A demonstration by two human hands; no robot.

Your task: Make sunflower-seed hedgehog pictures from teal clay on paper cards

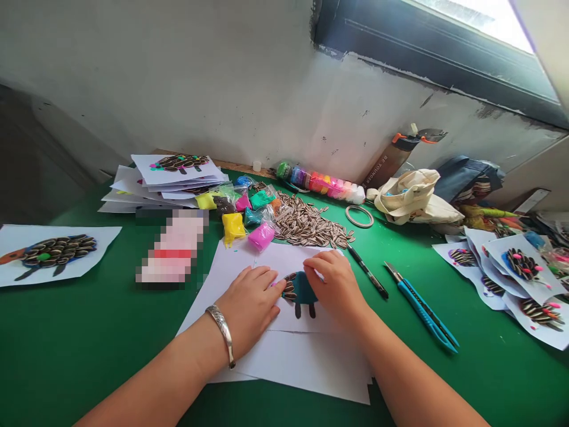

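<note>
Single view, head-worn. Faces forward and down from the near side of the green table (89, 338), over the wearer's forearms (164, 379), which enter at the bottom edge. Left hand (253, 299) and right hand (336, 286) sit close, below centre. Wall (178, 77) lies beyond; window (484, 24) slants in, upper right.

Brown bottle (383, 165) near wall reads "BE YOUNGER" (pale capitals, running along its length).

Green across the desk (66, 344), dark-and-pale stripes on the seeds (311, 224), teal on the flat shape (304, 289), white on the paper (306, 359), bright blue on the cutter (420, 306).
</note>
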